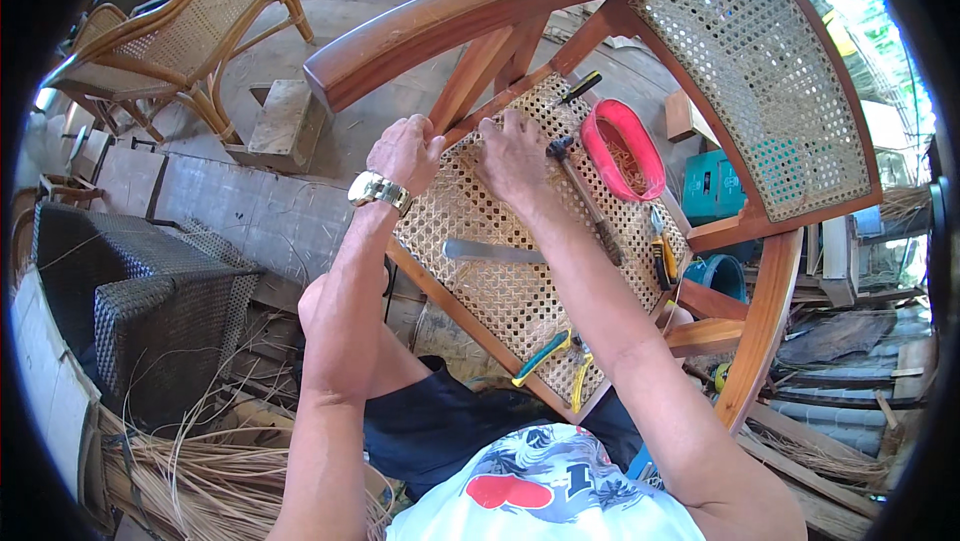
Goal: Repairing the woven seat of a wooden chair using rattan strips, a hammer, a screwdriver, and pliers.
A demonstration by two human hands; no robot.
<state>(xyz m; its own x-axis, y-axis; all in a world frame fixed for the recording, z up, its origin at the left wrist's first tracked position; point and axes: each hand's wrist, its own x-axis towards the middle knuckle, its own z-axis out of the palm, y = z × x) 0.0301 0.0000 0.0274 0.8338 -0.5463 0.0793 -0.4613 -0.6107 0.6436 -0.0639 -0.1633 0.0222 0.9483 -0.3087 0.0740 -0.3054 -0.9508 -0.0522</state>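
The nearest corner of the cane seat (455, 209) points toward the person's lap, where yellow grips (579, 387) and a teal-and-yellow grip (543, 356) lie; whether they belong to one tool or two is hard to make out. Farther in, toward the seat's middle, lies a flat metal strip (485, 252), its right end running out of sight at the right forearm (592, 291). Beside the right corner sit pliers (664, 259) with black-and-yellow handles. A hammer (586, 194) lies slantwise between the forearm and a red container (624, 153), which holds thin strips of uncertain number.

The left hand (405, 159), wearing a watch (379, 191), is at the seat's far left edge with its fingers bent; the right hand (512, 159) is curled low over the weave just beside it. The fingertips of both are too hard to make out, so I cannot tell whether either grasps anything. At the far corner lies a black-and-yellow tool (580, 88), its kind unclear. The armrest (470, 13) stretches beyond, and the backrest (755, 71) is cut off above. Farthest off, a rattan chair (190, 46) fades into the dark rim.
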